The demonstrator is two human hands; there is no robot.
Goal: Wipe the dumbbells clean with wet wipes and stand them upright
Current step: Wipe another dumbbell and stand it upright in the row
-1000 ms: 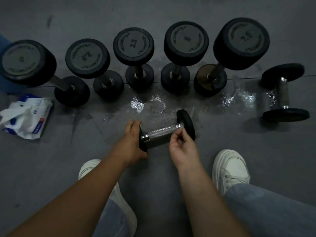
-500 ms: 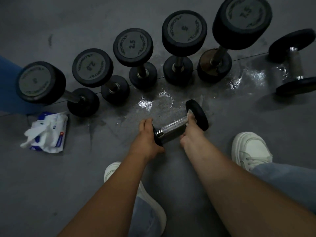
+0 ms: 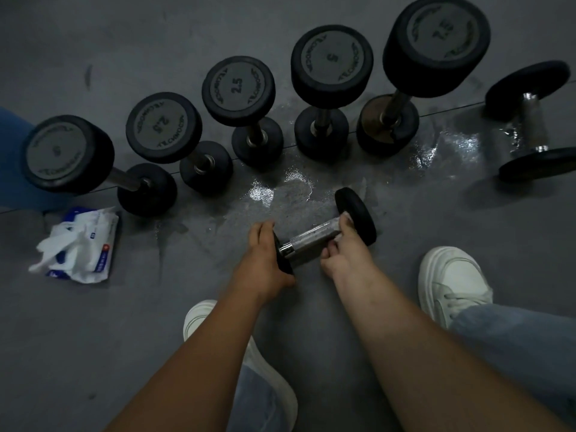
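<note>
A small black dumbbell (image 3: 314,236) with a chrome handle lies on its side on the grey floor in front of me. My left hand (image 3: 265,260) grips its near end plate. My right hand (image 3: 346,247) is closed around the handle close to the far plate, with a bit of white wipe showing at its fingers. Several black dumbbells (image 3: 238,88) stand upright in a row behind it. One more dumbbell (image 3: 530,120) lies on its side at the far right. A pack of wet wipes (image 3: 81,244) lies at the left.
Wet, shiny patches (image 3: 280,188) cover the floor between the row and my hands. My two white shoes (image 3: 452,282) and jeans frame the bottom of the view. A blue mat edge (image 3: 9,157) shows at the far left.
My right hand slid along the handle toward the far plate. The view shifted, so the row of dumbbells now sits more to the right and tilted.
</note>
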